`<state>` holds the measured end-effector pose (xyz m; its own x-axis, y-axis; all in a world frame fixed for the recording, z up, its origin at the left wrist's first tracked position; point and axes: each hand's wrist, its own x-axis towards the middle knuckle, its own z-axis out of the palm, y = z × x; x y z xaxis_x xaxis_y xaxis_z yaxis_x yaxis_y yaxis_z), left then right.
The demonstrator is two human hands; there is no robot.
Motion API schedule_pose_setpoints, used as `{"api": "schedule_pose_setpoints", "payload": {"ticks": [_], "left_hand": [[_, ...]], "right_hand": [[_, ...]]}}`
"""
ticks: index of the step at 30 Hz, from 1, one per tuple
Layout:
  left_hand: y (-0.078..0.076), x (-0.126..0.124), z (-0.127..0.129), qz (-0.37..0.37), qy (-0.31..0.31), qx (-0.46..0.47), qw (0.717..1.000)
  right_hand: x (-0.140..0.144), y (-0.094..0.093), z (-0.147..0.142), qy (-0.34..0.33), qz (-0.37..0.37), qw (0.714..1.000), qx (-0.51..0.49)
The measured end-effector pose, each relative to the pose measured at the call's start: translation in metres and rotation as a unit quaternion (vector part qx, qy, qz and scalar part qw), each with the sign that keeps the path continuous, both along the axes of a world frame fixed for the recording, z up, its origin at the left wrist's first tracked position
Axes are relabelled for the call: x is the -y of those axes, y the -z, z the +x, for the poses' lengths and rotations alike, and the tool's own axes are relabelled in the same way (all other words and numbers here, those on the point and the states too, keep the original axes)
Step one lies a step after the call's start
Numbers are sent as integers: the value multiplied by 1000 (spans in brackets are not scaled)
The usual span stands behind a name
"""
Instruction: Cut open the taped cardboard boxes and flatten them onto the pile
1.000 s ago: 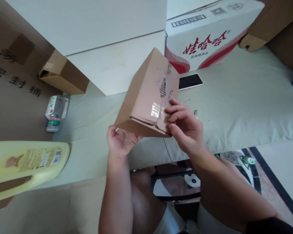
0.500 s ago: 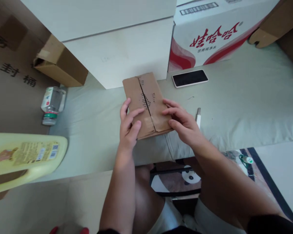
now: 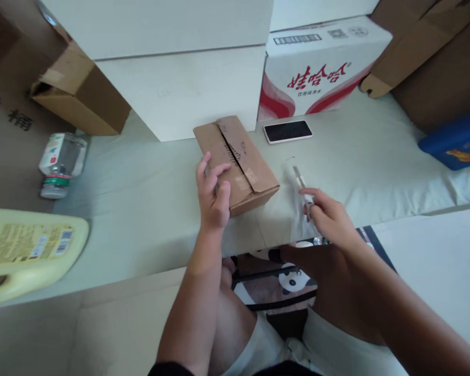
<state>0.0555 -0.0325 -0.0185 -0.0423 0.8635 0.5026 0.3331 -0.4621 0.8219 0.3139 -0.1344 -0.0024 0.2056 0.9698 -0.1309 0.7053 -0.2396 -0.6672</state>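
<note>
A small brown cardboard box [image 3: 243, 156] lies flat on the pale green cushion [image 3: 376, 162], its taped seam facing up. My left hand [image 3: 213, 190] rests on the box's near left corner with the fingers spread over the top. Just to the right of the box, my right hand [image 3: 329, 219] has its fingertips closed on the near end of a slim white tool [image 3: 298, 177], which points away from me.
A black phone [image 3: 288, 131] lies behind the box. A red-and-white carton [image 3: 317, 73] and a big white box [image 3: 180, 89] stand at the back. On the left are an open cardboard box [image 3: 78, 94], a clear bottle [image 3: 58, 164] and a yellow jug [image 3: 27, 250]. A blue pack [image 3: 454, 141] is at right.
The box went from tilted in both hands to lying flat on the cushion. My right hand left the box and moved right onto the slim white tool.
</note>
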Motion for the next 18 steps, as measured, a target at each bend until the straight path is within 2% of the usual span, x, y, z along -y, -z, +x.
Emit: {"api": "schedule_pose_setpoints", "payload": {"ticks": [2, 4, 7, 10, 14, 18], "left_hand": [[-4, 7, 1, 3, -21, -28, 999], [-8, 14, 2, 14, -34, -42, 998], [-13, 22, 4, 38, -34, -45, 998], [-12, 24, 6, 47, -39, -60, 996], [-9, 22, 8, 75, -57, -68, 993], [-7, 21, 11, 96, -55, -62, 992]], "right_hand": [[6, -11, 0, -1, 79, 990, -114], [9, -26, -6, -25, 129, 981, -140], [8, -49, -21, -69, 167, 983, -37], [3, -66, -35, -125, 209, 967, 81], [-1, -79, -43, -201, 242, 939, 140], [-3, -90, -45, -227, 227, 932, 168]]}}
